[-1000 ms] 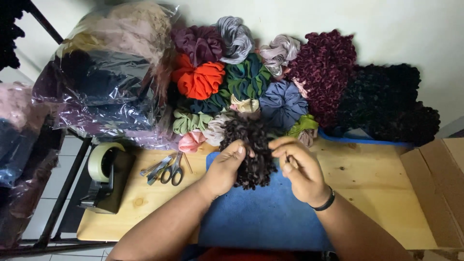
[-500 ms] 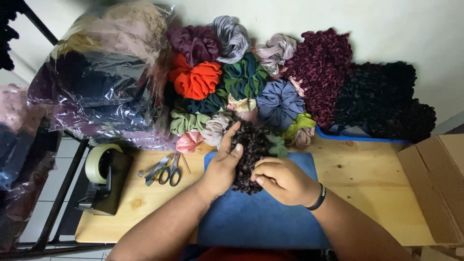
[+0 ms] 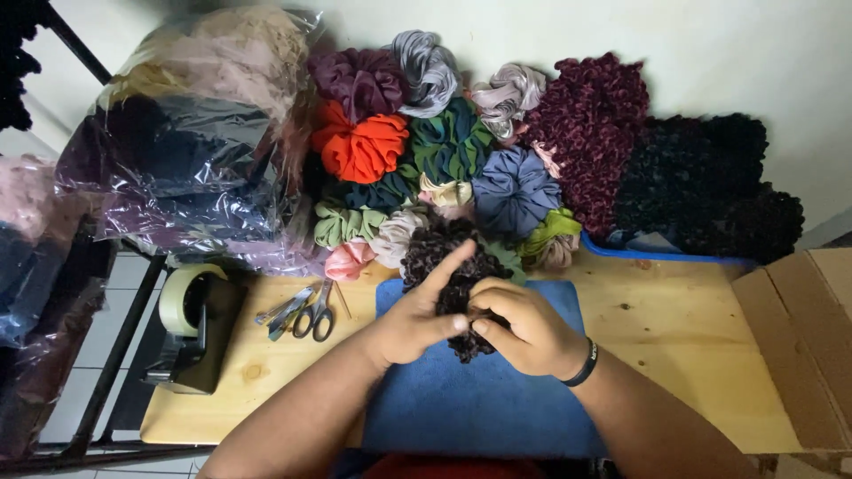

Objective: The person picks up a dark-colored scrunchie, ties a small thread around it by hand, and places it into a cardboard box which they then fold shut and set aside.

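Both hands work a dark brown ruffled scrunchie (image 3: 441,253) over a blue cloth mat (image 3: 479,399) on the wooden table (image 3: 674,328). My left hand (image 3: 410,321) grips its left side, index finger stretched up along the fabric. My right hand (image 3: 525,330), a black band on its wrist, pinches the lower part of the scrunchie from the right. The two hands touch each other over it.
A heap of scrunchies (image 3: 444,151) in many colours lies along the wall behind. Clear plastic bags of fabric (image 3: 186,151) stand at the left. Scissors (image 3: 312,316) and a tape dispenser (image 3: 191,328) lie left of the mat. A cardboard box (image 3: 803,346) sits at the right edge.
My right hand has moved left, from apart beside the scrunchie to closing on its lower part against my left hand. The scrunchie is more bunched between the hands.
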